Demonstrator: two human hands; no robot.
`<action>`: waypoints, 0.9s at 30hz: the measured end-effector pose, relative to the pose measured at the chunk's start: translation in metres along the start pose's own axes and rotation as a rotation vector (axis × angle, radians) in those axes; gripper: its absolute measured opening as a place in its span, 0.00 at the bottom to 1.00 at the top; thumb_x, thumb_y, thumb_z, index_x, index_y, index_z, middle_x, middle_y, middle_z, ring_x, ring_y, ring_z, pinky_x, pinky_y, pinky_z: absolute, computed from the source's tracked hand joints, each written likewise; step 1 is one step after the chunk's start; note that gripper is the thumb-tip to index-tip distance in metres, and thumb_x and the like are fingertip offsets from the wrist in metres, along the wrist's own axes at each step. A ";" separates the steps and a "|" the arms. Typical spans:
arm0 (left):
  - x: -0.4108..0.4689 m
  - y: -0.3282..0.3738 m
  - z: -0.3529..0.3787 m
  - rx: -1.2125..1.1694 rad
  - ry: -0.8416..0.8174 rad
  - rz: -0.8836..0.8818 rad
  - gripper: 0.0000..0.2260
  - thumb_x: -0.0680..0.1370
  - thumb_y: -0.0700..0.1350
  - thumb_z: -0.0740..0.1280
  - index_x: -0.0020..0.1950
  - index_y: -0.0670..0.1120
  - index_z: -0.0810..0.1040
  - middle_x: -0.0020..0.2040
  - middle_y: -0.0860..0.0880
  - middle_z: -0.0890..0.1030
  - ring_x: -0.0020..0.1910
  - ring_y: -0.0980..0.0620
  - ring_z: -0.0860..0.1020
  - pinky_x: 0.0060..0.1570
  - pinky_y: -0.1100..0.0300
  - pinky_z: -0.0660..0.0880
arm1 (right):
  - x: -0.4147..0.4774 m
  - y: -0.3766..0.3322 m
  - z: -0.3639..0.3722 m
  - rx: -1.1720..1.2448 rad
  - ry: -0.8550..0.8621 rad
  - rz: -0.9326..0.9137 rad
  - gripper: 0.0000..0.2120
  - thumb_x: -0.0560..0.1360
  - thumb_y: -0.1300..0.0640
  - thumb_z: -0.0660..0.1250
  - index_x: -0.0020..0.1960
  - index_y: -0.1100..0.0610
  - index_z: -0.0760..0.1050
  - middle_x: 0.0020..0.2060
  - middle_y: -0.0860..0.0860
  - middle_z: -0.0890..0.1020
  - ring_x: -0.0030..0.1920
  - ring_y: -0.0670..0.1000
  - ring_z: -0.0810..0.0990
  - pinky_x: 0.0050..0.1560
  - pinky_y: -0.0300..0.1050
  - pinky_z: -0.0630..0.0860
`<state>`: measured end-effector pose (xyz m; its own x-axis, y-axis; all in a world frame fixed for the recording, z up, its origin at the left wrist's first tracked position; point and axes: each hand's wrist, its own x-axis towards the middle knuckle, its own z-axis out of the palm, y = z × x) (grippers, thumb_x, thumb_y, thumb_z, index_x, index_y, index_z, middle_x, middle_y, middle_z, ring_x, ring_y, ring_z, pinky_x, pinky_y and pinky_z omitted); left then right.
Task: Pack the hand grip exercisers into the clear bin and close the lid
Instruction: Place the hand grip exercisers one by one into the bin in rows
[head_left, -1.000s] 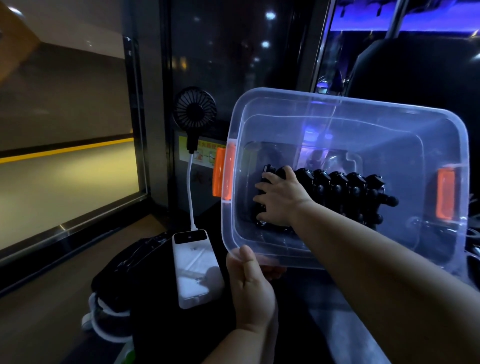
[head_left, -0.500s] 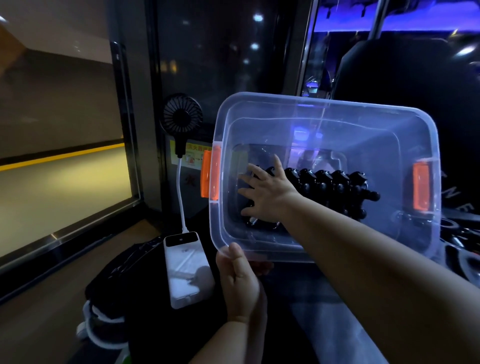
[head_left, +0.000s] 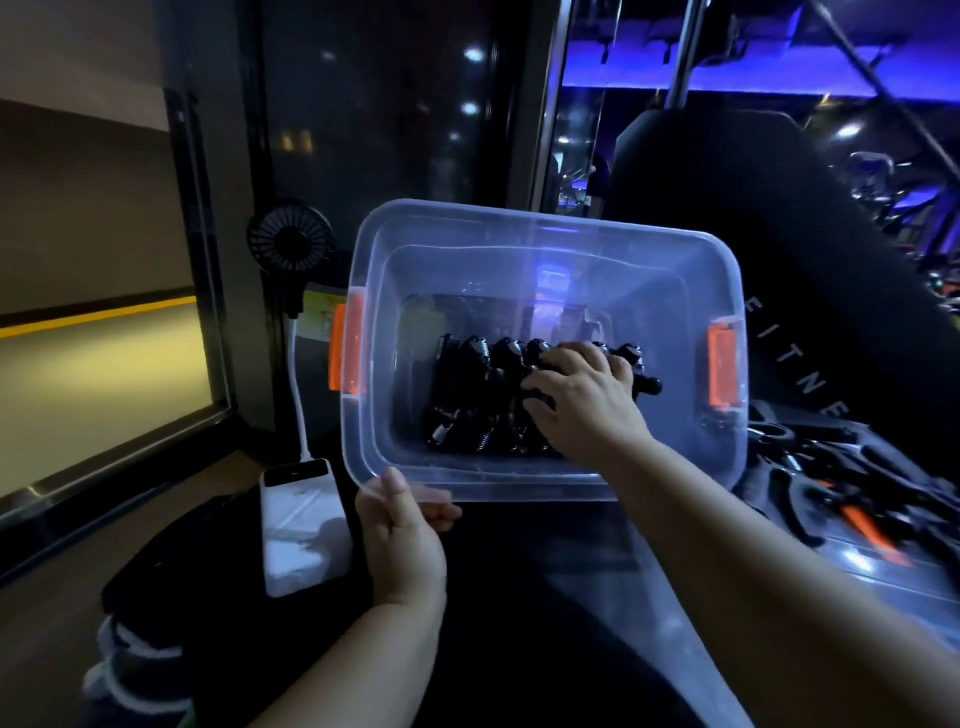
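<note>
A clear bin with orange side latches is tipped toward me, its open top facing the camera. A row of black hand grip exercisers lies packed side by side on its bottom. My right hand reaches inside and rests on the right end of that row, fingers curled over the grips. My left hand pinches the bin's near rim at its left corner. More exercisers, black with orange parts, lie loose at the right.
A white power bank lies left of the bin, cabled to a small black fan. A dark bag sits at lower left. A glass wall stands behind, a black padded seat at right.
My right hand has slid from the left end of the exerciser row to its right end. The bin sits lower and more level in view. My left hand keeps its hold on the rim.
</note>
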<state>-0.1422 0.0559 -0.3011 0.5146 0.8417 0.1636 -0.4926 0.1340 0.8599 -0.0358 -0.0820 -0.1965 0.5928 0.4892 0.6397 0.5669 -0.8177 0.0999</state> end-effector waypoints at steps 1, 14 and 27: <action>0.000 -0.001 0.000 0.009 0.002 0.005 0.13 0.84 0.49 0.53 0.45 0.44 0.68 0.26 0.49 0.79 0.22 0.55 0.76 0.23 0.66 0.72 | -0.008 0.007 -0.003 0.003 0.027 0.026 0.10 0.73 0.46 0.66 0.52 0.43 0.81 0.60 0.45 0.77 0.67 0.53 0.65 0.64 0.57 0.58; 0.004 -0.005 0.003 0.110 0.010 0.061 0.12 0.83 0.49 0.55 0.41 0.49 0.68 0.23 0.52 0.78 0.19 0.57 0.75 0.20 0.68 0.70 | -0.118 0.120 -0.030 0.138 0.392 0.515 0.07 0.73 0.54 0.67 0.49 0.52 0.81 0.49 0.53 0.80 0.53 0.60 0.76 0.52 0.53 0.67; -0.005 0.001 0.004 0.145 0.010 0.051 0.15 0.83 0.53 0.54 0.38 0.49 0.65 0.22 0.54 0.78 0.20 0.59 0.75 0.28 0.60 0.72 | -0.159 0.173 -0.008 0.101 -0.158 1.125 0.37 0.68 0.28 0.60 0.67 0.52 0.68 0.61 0.60 0.74 0.63 0.63 0.70 0.60 0.57 0.69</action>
<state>-0.1424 0.0497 -0.2986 0.4837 0.8509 0.2048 -0.4110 0.0143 0.9115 -0.0365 -0.3039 -0.2749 0.8552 -0.4674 0.2239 -0.2925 -0.7920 -0.5360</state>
